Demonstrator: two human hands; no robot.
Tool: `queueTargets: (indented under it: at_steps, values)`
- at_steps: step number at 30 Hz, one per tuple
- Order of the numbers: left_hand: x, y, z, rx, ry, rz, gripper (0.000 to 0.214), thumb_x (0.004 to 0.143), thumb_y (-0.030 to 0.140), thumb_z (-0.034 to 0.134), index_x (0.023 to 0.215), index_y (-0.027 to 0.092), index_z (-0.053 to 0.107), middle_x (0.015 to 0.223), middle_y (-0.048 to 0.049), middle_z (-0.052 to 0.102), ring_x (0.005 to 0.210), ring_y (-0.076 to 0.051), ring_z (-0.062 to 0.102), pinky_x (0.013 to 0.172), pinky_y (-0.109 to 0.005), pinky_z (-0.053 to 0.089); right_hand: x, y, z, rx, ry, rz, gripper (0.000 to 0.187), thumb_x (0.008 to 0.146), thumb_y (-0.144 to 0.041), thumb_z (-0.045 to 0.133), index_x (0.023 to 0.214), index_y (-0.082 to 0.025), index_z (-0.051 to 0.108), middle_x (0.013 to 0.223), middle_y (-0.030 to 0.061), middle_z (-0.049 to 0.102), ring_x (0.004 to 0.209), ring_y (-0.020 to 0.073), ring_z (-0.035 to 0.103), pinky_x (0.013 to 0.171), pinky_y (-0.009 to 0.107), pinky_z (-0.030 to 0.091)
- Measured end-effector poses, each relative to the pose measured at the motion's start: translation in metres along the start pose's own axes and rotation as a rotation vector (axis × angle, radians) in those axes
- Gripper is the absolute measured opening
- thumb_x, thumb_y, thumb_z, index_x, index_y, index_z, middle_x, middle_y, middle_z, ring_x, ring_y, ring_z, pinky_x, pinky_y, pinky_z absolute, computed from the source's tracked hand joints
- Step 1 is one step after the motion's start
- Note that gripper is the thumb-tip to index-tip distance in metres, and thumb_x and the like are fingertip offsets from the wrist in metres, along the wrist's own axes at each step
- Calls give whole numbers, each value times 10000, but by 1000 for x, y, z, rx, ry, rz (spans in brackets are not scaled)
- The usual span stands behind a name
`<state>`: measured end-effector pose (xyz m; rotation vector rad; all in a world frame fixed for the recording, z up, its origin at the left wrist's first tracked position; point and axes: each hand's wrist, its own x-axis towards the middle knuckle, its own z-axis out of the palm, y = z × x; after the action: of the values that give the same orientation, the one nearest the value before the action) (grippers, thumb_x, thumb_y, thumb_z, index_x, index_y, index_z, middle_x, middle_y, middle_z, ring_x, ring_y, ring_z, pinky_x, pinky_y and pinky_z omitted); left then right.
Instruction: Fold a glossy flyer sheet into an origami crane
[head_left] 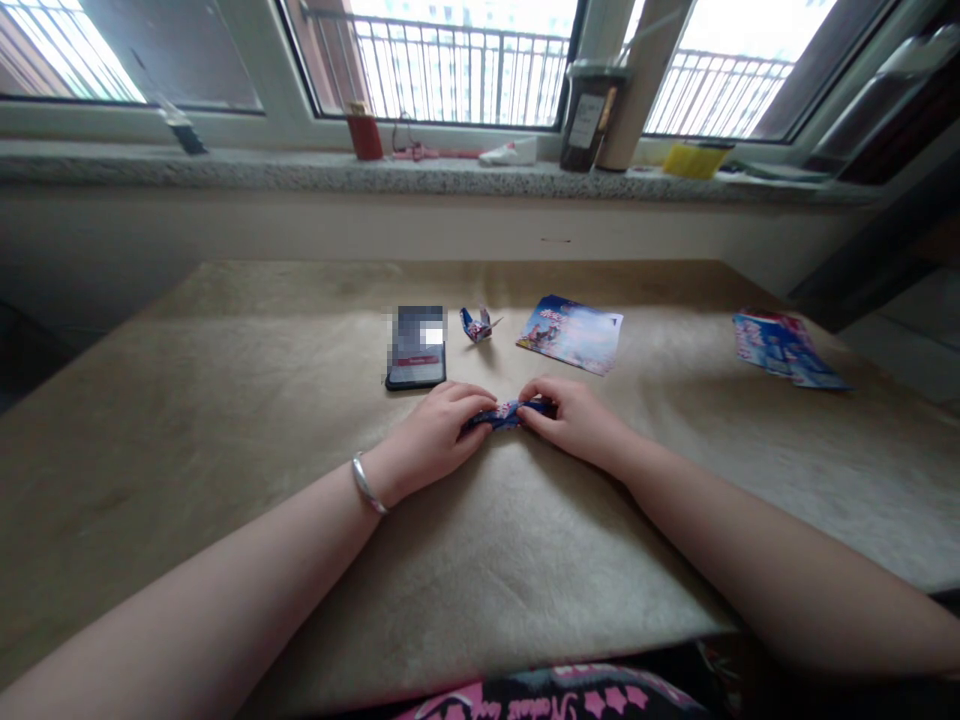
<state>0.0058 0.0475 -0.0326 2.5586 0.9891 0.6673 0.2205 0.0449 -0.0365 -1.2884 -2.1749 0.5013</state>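
Note:
Between my two hands is a narrow piece of folded paper [508,414], blue with pink and white print, low over the table. My left hand [448,425], with a silver bangle at the wrist, pinches its left end between thumb and fingers. At the right end, my right hand [574,415] grips it the same way. My fingers cover both ends of the paper. Just beyond the hands stands a small folded paper crane [478,324] in similar blue and pink print.
A phone [417,350] lies left of the crane. Printed square sheets [574,335] lie right of it, and another pile of printed paper [787,350] is farther right. Behind the table [300,300], a stone windowsill [262,168] holds a red container [364,135] and a dark lidded jar [591,118].

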Motion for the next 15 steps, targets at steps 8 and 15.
queueTargets:
  at_steps: [8,15]
  values:
    - [1,1,0,113,-22,2,185,880,218,520,1003,165,648,1067,-75,657,1019,-208,550,948,-377,432,5,10,4,-170,31,-89,63,787,-225,609,805,-183,652,912,67,659,901,192,559,843,338,430]
    - [0,0,-1,170,-27,18,208,885,229,513,1020,181,663,1078,-64,656,1028,-209,555,948,-382,433,0,-3,3,-186,10,-209,134,807,-223,597,922,-195,660,958,51,663,924,195,539,858,327,424]
